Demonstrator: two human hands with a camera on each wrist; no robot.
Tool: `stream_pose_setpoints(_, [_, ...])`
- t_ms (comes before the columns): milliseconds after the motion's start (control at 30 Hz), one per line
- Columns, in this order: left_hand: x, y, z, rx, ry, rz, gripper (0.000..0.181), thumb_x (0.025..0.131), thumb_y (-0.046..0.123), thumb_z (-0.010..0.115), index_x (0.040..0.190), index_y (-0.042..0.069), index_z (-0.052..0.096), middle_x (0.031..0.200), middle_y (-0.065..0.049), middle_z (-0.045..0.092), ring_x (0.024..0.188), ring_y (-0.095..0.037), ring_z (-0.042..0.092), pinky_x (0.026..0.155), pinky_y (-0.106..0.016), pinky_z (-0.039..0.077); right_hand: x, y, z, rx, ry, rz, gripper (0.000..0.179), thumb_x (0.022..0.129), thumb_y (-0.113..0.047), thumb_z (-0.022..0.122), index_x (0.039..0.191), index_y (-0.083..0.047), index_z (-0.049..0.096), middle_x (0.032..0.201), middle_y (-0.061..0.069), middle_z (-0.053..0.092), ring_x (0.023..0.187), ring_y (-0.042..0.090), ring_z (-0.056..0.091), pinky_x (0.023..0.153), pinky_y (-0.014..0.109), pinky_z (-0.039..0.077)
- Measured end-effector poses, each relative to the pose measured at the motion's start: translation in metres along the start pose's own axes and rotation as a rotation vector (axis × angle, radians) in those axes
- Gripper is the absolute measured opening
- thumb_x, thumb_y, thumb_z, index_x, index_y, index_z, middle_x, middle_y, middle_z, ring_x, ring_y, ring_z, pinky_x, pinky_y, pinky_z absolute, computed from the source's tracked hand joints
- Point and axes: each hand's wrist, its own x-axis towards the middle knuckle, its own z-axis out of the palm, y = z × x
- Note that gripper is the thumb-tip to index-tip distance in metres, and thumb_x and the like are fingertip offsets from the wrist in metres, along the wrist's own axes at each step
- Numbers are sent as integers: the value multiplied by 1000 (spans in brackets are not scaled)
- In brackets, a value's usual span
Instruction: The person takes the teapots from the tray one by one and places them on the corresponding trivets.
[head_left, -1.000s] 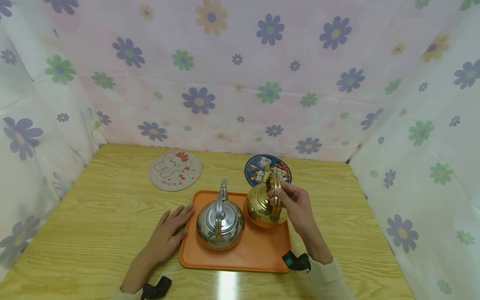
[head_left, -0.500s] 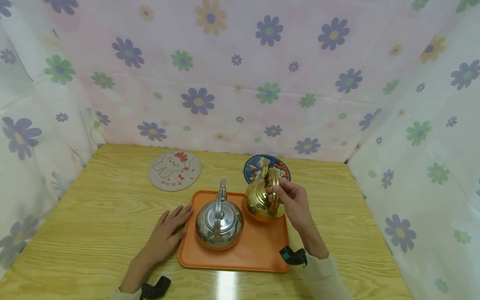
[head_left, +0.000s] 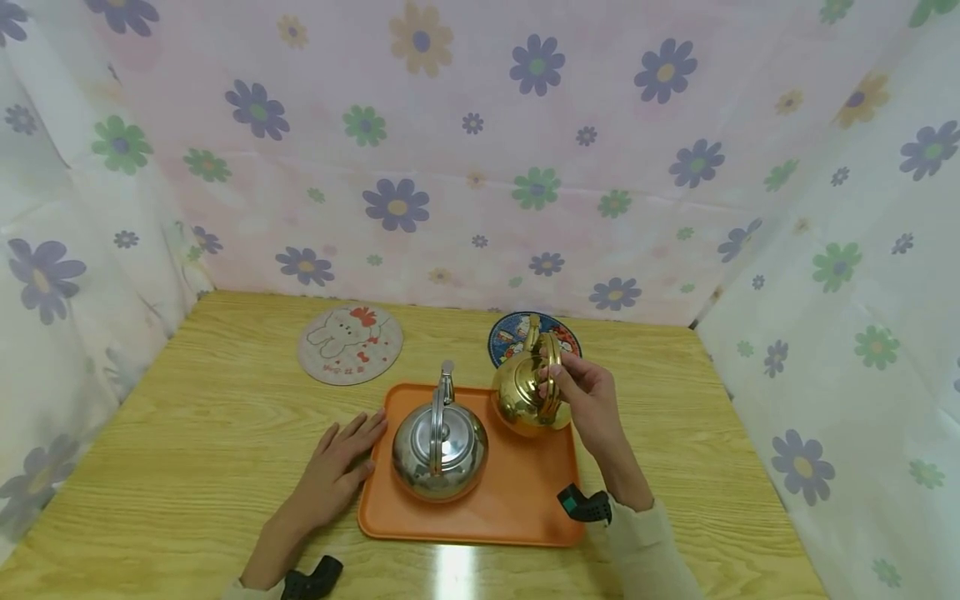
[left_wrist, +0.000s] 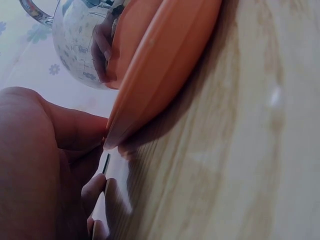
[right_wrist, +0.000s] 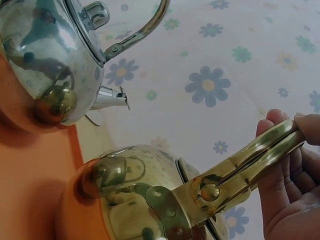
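My right hand holds the arched handle of a gold kettle, thumb on one side and fingers on the other. The kettle is over the back right corner of an orange tray, its spout pointing to the back; whether its base touches the tray I cannot tell. A silver kettle stands on the tray's left half, handle upright. At the tray's left edge rests my left hand, fingers extended. In the left wrist view its thumb touches the tray's rim.
Behind the tray on the wooden table lie two round mats: a pale one with a rabbit at left, a blue patterned one at right, partly covered by the gold kettle. Flowered cloth hangs at the back and sides.
The gold kettle has shifted a little towards the back of the tray with my right hand on its handle. My left hand and the silver kettle stay in place.
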Motion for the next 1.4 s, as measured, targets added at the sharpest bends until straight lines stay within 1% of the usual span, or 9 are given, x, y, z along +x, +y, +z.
stream_pose_setpoints(200, [-2, 1, 0, 2, -1, -8, 51, 97, 16, 62, 146, 6, 56, 154, -12, 50, 143, -43, 39, 115, -64, 18, 3, 2, 1, 15, 16, -6, 32, 104, -2, 54, 123, 23, 54, 91, 0, 74, 75, 7, 71, 76, 24, 61])
stream_pose_setpoints(333, [-3, 1, 3, -8, -5, -14, 52, 96, 15, 62, 146, 5, 55, 154, -12, 50, 143, -45, 39, 115, -65, 17, 2, 3, 1, 12, 36, 10, 34, 104, 0, 53, 130, 22, 53, 89, -5, 73, 76, 6, 70, 75, 23, 60])
stream_pose_setpoints(467, [-4, 1, 5, -16, -1, -1, 51, 97, 14, 62, 146, 4, 55, 153, -14, 51, 141, -47, 39, 113, -67, 18, 1, 2, -1, 9, 42, 20, 37, 104, 1, 51, 136, 20, 50, 88, -8, 73, 75, 4, 69, 75, 22, 60])
stream_pose_setpoints(667, [-5, 1, 10, -12, 3, -5, 50, 98, 15, 61, 146, 3, 55, 153, -15, 50, 142, -47, 39, 117, -61, 15, 2, 3, -3, -5, 47, 11, 39, 105, 1, 50, 139, 20, 48, 89, -10, 74, 78, 2, 70, 77, 19, 59])
stream_pose_setpoints(767, [-5, 0, 10, -4, 2, -8, 51, 98, 16, 61, 146, 3, 55, 153, -15, 51, 142, -46, 39, 117, -60, 15, 5, 4, -3, -3, 45, -7, 37, 105, -2, 51, 134, 22, 51, 89, -8, 73, 77, 4, 69, 75, 20, 59])
stream_pose_setpoints(900, [-4, 1, 8, -4, 1, -7, 51, 97, 15, 61, 146, 4, 55, 153, -14, 51, 142, -48, 39, 115, -65, 16, 9, 4, -1, 14, 27, -49, 36, 105, -6, 53, 125, 23, 54, 89, 0, 70, 72, 8, 68, 71, 23, 60])
stream_pose_setpoints(1000, [-3, 3, 5, -5, -2, -7, 51, 97, 14, 61, 146, 3, 55, 153, -14, 51, 142, -48, 39, 114, -66, 16, 11, 5, 0, 30, 22, -68, 37, 105, -8, 54, 124, 24, 53, 89, 4, 70, 71, 11, 67, 69, 24, 60])
stream_pose_setpoints(1200, [-1, 2, 2, 2, -13, -7, 51, 97, 14, 61, 147, 4, 55, 154, -14, 50, 142, -46, 39, 116, -63, 16, 14, 6, 0, 37, 39, -60, 35, 105, -5, 53, 125, 23, 55, 88, 1, 70, 71, 8, 67, 69, 22, 59])
stream_pose_setpoints(1400, [0, 1, 0, 13, 3, 9, 51, 97, 15, 61, 147, 4, 55, 153, -14, 51, 141, -46, 40, 114, -64, 17, 20, 5, 1, 19, 63, -49, 36, 105, -6, 55, 127, 22, 56, 88, -2, 71, 72, 7, 68, 71, 21, 59])
